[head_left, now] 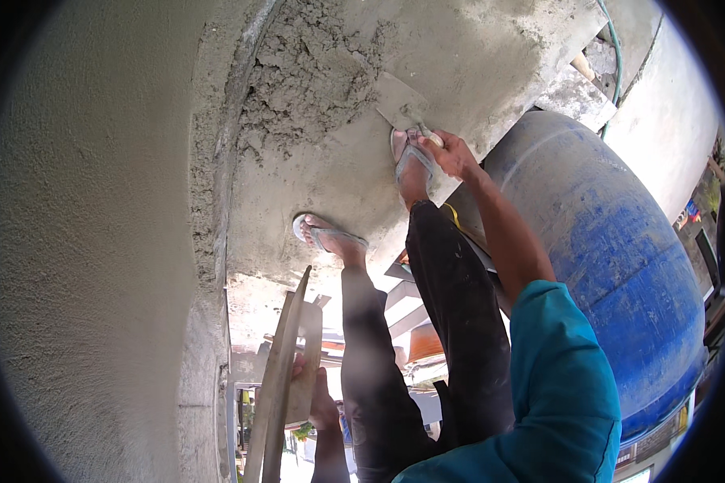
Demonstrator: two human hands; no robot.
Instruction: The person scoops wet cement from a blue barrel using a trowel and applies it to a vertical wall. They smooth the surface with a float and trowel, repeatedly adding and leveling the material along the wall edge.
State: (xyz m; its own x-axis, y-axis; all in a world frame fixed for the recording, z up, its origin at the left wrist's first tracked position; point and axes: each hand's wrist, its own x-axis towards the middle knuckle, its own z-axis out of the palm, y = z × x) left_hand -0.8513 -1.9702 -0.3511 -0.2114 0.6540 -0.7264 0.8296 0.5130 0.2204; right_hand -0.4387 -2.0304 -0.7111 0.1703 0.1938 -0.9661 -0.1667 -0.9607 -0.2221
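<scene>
My right hand (453, 154) is closed around the handle of a mortar-coated trowel (401, 98). Its flat blade lies just beside a heap of wet mortar (302, 76) on the grey ledge, near the toes of my right foot. Lower down, my left hand (321, 406) grips a long, narrow board (283, 370) with a flat piece beside it, held tilted on edge; I cannot make out its exact kind. Part of that hand is hidden behind the board.
A freshly plastered grey wall (97, 241) runs along the left. My sandalled feet (330, 233) stand on the cement ledge (274, 197). At the right, close to my arm, is a large blue drum (604, 241) smeared with cement. A green hose (616, 56) lies beyond it.
</scene>
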